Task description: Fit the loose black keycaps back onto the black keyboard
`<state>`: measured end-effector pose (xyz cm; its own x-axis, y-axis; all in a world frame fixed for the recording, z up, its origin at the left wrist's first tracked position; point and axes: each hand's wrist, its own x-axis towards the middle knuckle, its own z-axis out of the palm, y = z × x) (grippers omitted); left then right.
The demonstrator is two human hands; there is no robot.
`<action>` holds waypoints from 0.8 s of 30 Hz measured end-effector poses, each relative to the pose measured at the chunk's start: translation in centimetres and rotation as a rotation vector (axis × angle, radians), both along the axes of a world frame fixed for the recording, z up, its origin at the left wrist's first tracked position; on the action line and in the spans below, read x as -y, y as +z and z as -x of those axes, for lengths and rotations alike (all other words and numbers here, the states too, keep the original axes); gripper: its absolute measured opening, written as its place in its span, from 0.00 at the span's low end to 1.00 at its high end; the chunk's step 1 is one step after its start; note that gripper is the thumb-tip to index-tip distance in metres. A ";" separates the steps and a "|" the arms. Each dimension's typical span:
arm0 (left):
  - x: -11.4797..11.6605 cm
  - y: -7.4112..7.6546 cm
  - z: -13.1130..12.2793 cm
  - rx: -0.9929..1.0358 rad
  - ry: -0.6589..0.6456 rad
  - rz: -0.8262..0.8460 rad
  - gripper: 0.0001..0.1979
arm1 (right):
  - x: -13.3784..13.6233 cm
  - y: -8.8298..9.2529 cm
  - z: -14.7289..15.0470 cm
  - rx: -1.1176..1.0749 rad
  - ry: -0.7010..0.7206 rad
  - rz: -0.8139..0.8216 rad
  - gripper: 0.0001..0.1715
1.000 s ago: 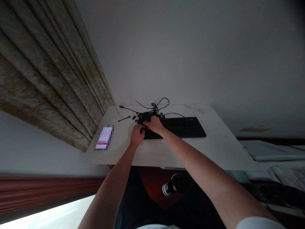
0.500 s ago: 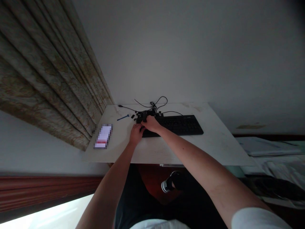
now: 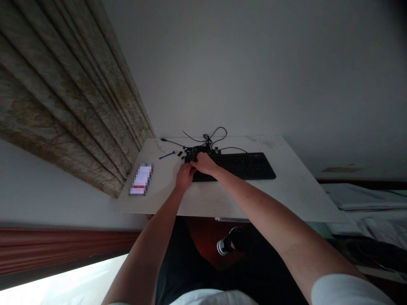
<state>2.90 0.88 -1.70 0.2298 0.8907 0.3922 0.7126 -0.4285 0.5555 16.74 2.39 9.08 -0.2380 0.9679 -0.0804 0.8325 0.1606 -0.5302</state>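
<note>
faces a plain pale wall [image 3: 222, 84] across a pale counter [image 3: 299, 195], with a patterned curtain [image 3: 73, 93] at the left. has both hands together over the left end of a black keyboard [image 3: 248, 166], flat on the counter. bunches the grip of the left hand [image 3: 183, 173] at the near left corner, with fingers curled; cannot make out any piece between the fingertips. reaches the right hand [image 3: 205, 163] over the keys to just beside the left, with thumb and fingers drawn close; shows a dark lump [image 3: 194, 153] at the fingertips, too murky to call held or merely behind.

compared with half a second ago, shows next to no shift in either hand, only a slight sway of the whole view; keeps to the same end of the keyboard, so suggests fine, slow work on one spot, with no step visibly finished.

just past the fingers, has small black pieces [image 3: 200, 149] in a heap along the far edge, with strays near a slim blue tool [image 3: 167, 155]. behind, has a looped black cable [image 3: 208, 140]. farther left, well apart, has a phone [image 3: 140, 180] with a blurred screen.
</note>
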 end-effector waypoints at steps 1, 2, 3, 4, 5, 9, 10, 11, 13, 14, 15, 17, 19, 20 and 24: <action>0.0 0.0 0.0 -0.010 0.004 0.004 0.06 | 0.0 0.0 0.0 0.013 0.004 0.004 0.14; 0.0 0.1 -0.1 -0.022 0.009 0.010 0.06 | -0.1 0.0 0.0 0.026 0.007 0.009 0.15; 0.0 0.1 -0.1 -0.036 0.014 0.016 0.06 | -0.1 0.0 0.0 0.037 0.011 0.012 0.15; 0.1 0.2 -0.1 -0.050 0.017 0.023 0.06 | -0.2 0.0 0.0 0.047 0.016 0.015 0.16; 0.1 0.2 -0.1 -0.062 0.020 0.027 0.06 | -0.2 0.0 0.1 0.052 0.020 0.019 0.16; 0.1 0.2 -0.1 -0.084 0.025 0.027 0.06 | -0.2 0.1 0.1 0.047 0.025 0.017 0.16; 0.1 0.2 -0.1 -0.084 0.025 0.024 0.07 | -0.1 0.0 0.1 0.044 0.024 0.011 0.16; 0.1 0.2 -0.1 -0.083 0.025 0.020 0.07 | -0.1 0.0 0.0 0.040 0.023 0.004 0.16; 0.1 0.2 -0.1 -0.078 0.025 0.012 0.07 | -0.1 -0.1 -0.1 0.025 0.017 -0.002 0.16; 0.1 0.2 -0.1 -0.073 0.025 0.008 0.07 | -0.1 -0.2 -0.1 0.013 0.009 0.000 0.16; 0.1 0.2 -0.1 -0.069 0.023 0.005 0.07 | -0.1 -0.2 -0.2 0.000 -0.006 0.003 0.16; 0.2 0.2 -0.1 -0.063 0.016 -0.004 0.07 | -0.1 -0.2 -0.2 -0.031 -0.041 0.016 0.15; 0.2 0.3 -0.1 -0.061 0.007 -0.017 0.07 | -0.1 -0.1 -0.2 -0.059 -0.078 0.039 0.15; 0.3 0.3 -0.1 -0.061 0.004 -0.024 0.08 | -0.1 -0.1 -0.1 -0.067 -0.094 0.048 0.14; 0.2 0.2 -0.1 -0.056 0.007 -0.034 0.07 | 0.1 0.0 0.0 -0.072 -0.115 0.024 0.13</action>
